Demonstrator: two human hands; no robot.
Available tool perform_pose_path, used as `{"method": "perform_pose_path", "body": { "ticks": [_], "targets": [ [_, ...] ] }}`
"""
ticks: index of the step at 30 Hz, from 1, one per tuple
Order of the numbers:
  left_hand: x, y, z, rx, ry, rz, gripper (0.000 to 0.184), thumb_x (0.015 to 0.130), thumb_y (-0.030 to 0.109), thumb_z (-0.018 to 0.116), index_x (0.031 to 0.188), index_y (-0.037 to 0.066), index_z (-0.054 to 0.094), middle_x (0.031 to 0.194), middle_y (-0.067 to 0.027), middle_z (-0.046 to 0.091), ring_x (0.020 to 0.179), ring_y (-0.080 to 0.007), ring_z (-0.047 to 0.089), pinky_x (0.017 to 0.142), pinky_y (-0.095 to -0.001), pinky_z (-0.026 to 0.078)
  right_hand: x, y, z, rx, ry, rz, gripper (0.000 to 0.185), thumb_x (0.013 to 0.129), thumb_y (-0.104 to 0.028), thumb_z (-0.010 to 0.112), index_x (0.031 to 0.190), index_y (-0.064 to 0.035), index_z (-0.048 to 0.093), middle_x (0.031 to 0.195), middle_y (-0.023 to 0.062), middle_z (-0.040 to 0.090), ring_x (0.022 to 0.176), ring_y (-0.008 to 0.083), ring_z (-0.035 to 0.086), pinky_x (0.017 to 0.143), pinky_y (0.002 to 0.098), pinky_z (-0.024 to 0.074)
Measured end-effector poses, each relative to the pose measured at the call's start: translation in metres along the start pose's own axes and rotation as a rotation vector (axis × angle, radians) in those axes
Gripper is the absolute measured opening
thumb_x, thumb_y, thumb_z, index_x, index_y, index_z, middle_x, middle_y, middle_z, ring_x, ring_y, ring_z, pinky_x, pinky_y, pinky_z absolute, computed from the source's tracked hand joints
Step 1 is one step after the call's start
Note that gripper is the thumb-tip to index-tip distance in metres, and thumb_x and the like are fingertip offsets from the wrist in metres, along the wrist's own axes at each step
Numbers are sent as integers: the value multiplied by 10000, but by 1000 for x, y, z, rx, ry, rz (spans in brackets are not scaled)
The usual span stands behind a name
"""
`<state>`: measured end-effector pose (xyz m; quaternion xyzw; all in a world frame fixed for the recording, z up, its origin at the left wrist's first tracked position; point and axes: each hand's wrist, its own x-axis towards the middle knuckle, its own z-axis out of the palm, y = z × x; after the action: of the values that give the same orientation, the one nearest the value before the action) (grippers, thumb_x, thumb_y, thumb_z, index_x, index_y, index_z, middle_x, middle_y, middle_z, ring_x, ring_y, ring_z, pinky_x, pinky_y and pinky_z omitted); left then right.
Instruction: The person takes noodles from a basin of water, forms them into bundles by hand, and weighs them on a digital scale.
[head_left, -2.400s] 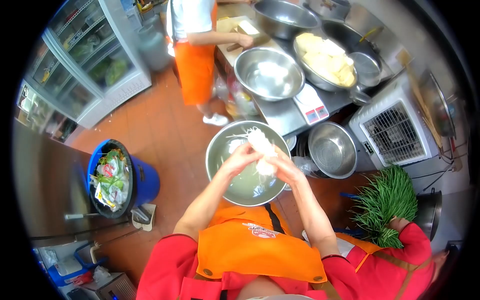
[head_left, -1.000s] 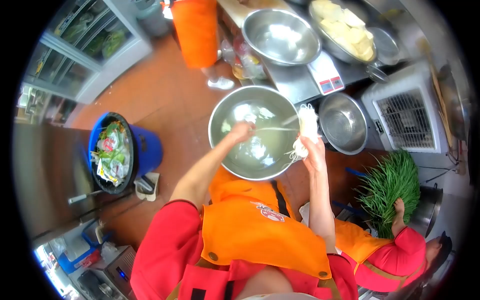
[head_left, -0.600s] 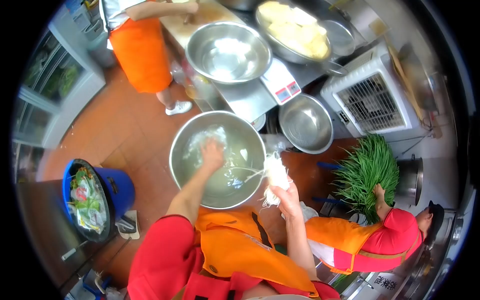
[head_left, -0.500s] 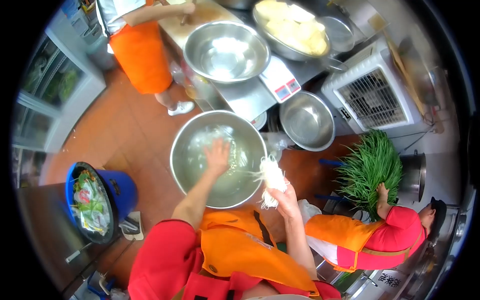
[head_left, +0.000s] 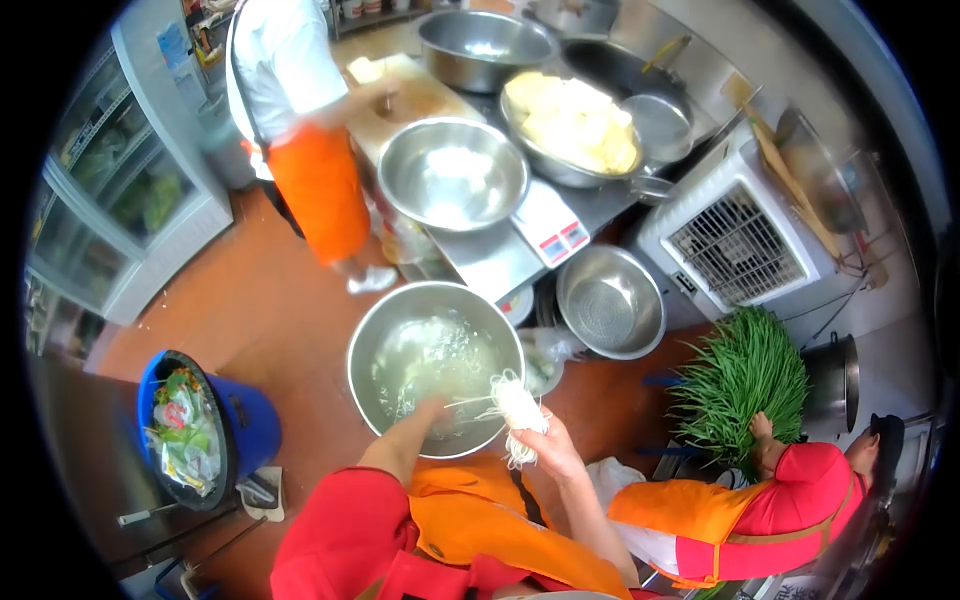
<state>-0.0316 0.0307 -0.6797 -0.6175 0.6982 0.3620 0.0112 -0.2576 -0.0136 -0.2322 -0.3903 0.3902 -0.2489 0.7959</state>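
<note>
A large steel basin (head_left: 357, 352) of water sits in front of me, with bubbles and ripples on its surface. My left hand (head_left: 432, 412) is low over the near part of the basin, at the water; its fingers are smeared by motion, so I cannot tell how they are held. At the basin's right near rim, my right hand (head_left: 553, 447) is closed around a bundle of thin white strands (head_left: 520, 412), which look like noodles or enoki. A few loose strands stretch from the bundle toward my left hand.
Beyond the basin, a steel bowl (head_left: 455, 180), a scale (head_left: 553, 228) and a bowl of pale yellow pieces (head_left: 570, 125) stand on a counter. A steel bowl (head_left: 612, 300) is to the right. A co-worker touches green stalks (head_left: 745, 385); another stands far left. A blue bin (head_left: 245, 425) holds scraps.
My left hand has drawn back toward me, from the basin's middle to its near side. My right hand still holds the white strands. The whole view has shifted with my head.
</note>
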Motion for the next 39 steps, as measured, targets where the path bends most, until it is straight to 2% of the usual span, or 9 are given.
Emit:
{"method": "perform_pose_path", "body": {
  "ticks": [3,6,9,10,13,17,21,32,39],
  "targets": [
    [-35,41,-58,115,-348,3,248,773,200,565,941,82,703,1037,-147,672,963,-307,641,791,-443,509,-7,-8,-1,23,-16,31,465,817,-19,625,1250,11,459,1073,52,584,903,116,577,759,266,483],
    [-44,50,-83,146,-385,-100,248,769,185,550,938,96,707,1016,-135,680,942,-300,650,778,-449,510,-6,-8,-10,36,-19,13,483,804,-15,639,1252,7,460,1073,55,588,911,126,584,765,277,488],
    [-82,95,-164,228,-168,-170,242,751,163,538,910,112,713,961,-133,687,888,-293,657,734,-446,512,3,-3,-22,39,2,-25,508,789,-16,656,1258,-2,460,1112,62,591,968,141,589,807,285,493],
    [-90,102,-182,248,-127,-204,237,748,163,538,900,115,714,958,-135,686,888,-299,653,725,-441,512,7,-1,-21,50,61,-90,397,786,18,620,1170,-12,520,981,63,626,837,153,627,718,298,534],
    [-121,122,-233,166,254,-252,235,810,309,549,841,123,689,932,-102,667,978,-308,593,797,-481,481,17,2,-41,103,61,-50,431,814,18,618,1225,-28,495,1061,80,623,906,172,623,771,313,529],
    [-161,141,-301,-135,322,22,249,887,330,554,891,108,665,899,-147,657,847,-321,622,747,-432,480,30,-21,-43,88,-70,-95,385,829,-9,600,1199,-4,492,975,93,630,833,174,632,704,290,529],
    [-203,189,-362,-374,275,-29,253,938,284,528,1024,78,646,877,-97,666,819,-205,622,776,-328,478,50,-38,-36,76,-144,-158,389,820,-7,607,1193,1,497,971,90,630,833,165,630,712,282,524],
    [-223,204,-402,-622,490,224,247,965,234,494,1069,37,600,878,-21,618,797,-112,566,734,-272,461,90,-49,30,-70,-491,-63,522,747,-39,696,1225,-3,490,1077,53,612,933,128,603,801,275,492],
    [-229,183,-395,-631,422,57,264,954,272,531,1042,36,612,810,34,557,755,-60,497,681,-243,429,78,-57,26,-95,-464,-14,516,740,-35,689,1211,10,482,1026,84,618,862,150,619,754,277,512]
  ]
}}
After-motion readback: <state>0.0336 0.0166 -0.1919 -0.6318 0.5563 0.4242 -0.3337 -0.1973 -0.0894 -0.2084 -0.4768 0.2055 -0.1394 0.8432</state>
